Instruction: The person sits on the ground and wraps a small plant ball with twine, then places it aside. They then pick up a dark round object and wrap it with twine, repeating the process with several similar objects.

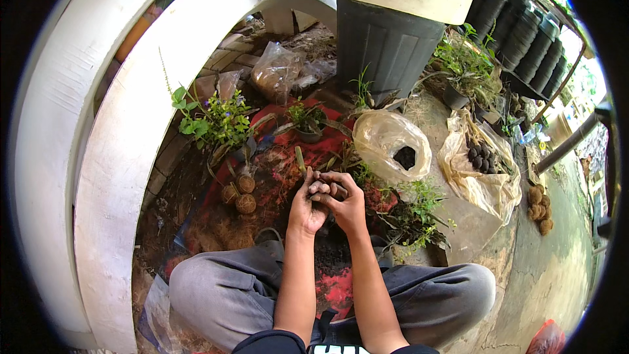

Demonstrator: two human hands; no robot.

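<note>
My left hand (309,209) and my right hand (346,199) meet in front of me, fingers curled towards each other and smeared with dark soil. Whatever may be between them is hidden by the fingers. Just beyond the left fingertips rises a short green leaf or stem (300,158); I cannot tell whether it is held. Below the hands, dark loose soil (330,248) lies on a soiled red sheet (336,287). Left of my left hand sit several fibre-wrapped balls (245,204), with loose brown coconut fibre (231,236) nearer me.
A flowering plant (223,118) and a small potted plant (309,125) stand ahead. To the right are an open plastic bag (366,130) of dark material, leafy cuttings (417,211), dark balls on plastic (481,157) and brown fibre balls (540,209). A white curved structure (113,157) borders the left.
</note>
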